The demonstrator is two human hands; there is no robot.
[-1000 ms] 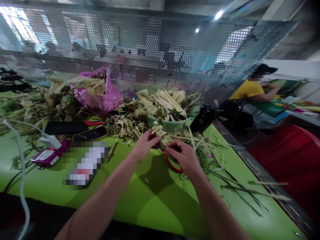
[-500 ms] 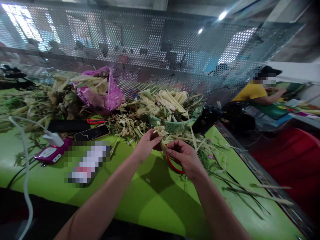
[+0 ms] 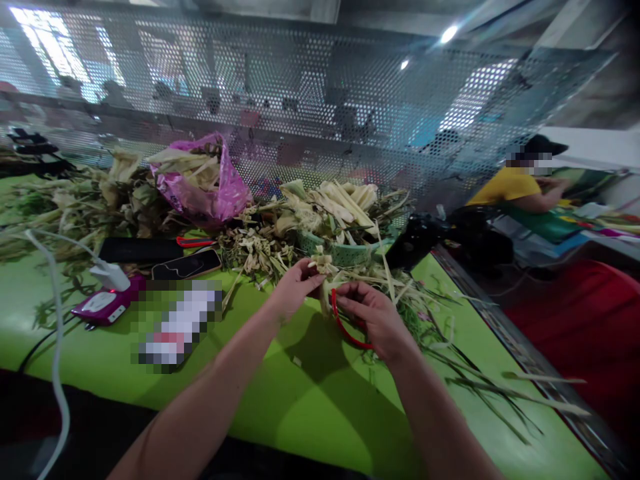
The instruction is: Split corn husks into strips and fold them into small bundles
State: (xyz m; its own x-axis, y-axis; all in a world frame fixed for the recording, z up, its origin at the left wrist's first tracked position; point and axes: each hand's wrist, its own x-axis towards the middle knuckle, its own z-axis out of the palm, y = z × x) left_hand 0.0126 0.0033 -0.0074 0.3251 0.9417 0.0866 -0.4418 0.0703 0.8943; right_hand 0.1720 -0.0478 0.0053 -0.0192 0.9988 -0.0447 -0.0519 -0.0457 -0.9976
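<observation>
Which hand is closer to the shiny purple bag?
Left. The left hand is in front of the purple bag and off to its right. The right hand is farther to the right, so farther from the bag.

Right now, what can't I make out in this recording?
All in the head view:
Red loop: partly hidden by the right hand.
Husk piece: pinched part, hidden by the left hand.
Basket: inside, covered by husks.
Pixelated item: identity, masked by blocks.
People: details, blurred behind mesh.
</observation>
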